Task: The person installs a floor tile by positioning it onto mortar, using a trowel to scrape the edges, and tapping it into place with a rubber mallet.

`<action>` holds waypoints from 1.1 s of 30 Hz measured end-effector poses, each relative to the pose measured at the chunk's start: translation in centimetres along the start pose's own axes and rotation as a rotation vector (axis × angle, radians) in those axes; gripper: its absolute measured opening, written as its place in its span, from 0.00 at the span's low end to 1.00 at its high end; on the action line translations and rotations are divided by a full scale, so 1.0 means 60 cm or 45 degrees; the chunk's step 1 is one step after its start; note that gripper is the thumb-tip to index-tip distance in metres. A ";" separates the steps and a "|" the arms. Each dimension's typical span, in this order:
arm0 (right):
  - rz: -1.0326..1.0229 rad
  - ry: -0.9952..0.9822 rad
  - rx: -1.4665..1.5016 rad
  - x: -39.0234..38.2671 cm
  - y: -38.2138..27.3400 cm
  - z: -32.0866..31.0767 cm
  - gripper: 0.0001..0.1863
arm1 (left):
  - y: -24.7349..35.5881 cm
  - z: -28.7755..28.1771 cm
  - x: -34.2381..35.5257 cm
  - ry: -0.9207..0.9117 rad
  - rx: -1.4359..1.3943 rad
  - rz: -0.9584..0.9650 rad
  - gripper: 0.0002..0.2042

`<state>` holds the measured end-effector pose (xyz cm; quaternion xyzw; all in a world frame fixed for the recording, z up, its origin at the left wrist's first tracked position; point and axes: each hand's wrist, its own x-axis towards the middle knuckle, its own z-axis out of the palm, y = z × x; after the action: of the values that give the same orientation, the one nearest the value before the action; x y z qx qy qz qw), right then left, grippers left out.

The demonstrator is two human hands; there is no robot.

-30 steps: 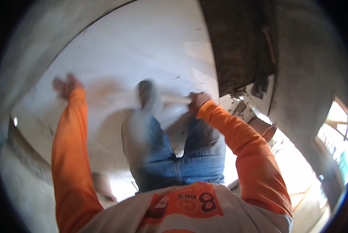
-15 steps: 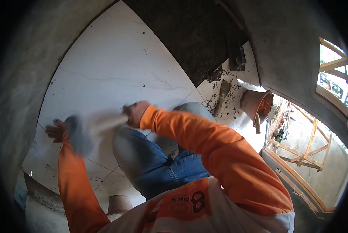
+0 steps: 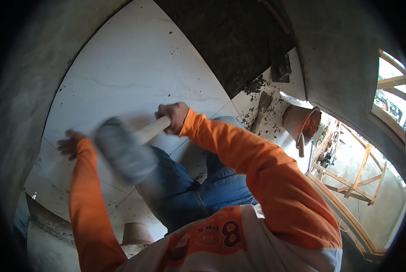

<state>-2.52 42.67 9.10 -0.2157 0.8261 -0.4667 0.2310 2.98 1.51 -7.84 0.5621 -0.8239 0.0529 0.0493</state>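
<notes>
My right hand [image 3: 174, 117] is wrapped round the pale handle of a mallet [image 3: 126, 150]. Its big grey head, smeared by motion, hangs above the floor between my left hand and my bent knee. Fingers stretched out, my left hand [image 3: 71, 144] lies on the white floor tile [image 3: 135, 86] near the left wall and holds nothing. This large tile has faint grey veins and specks of dirt on it. Thin joint lines run between it and the neighbouring tiles below and to the right.
Dark bare ground [image 3: 212, 36] borders the tile at the top. To the right lie a flat trowel [image 3: 281, 69], a dirty wooden-looking strip [image 3: 261, 111] and a tipped bucket [image 3: 298, 122]. Another bucket [image 3: 136, 233] stands beside my left forearm. A wooden frame [image 3: 348, 217] edges an opening at right.
My right hand has moved a little up and to the right, bringing the mallet head away from my left hand and closer to view. The left hand stays almost in place.
</notes>
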 end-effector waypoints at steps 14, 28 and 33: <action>0.239 -0.274 -0.041 -0.042 0.004 0.012 0.14 | 0.106 -0.024 -0.198 0.388 3.108 -0.081 0.28; 0.201 -0.214 -0.043 -0.018 0.017 0.014 0.15 | 0.091 -0.035 -0.197 0.379 1.166 0.129 0.27; 0.332 -0.308 -0.136 -0.020 -0.037 0.024 0.18 | 0.101 -0.076 -0.207 -0.109 0.125 0.045 0.27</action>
<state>-0.39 41.36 10.57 -0.1732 0.8369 -0.3588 0.3753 1.96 15.79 -5.25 0.5510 -0.8314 0.0702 -0.0146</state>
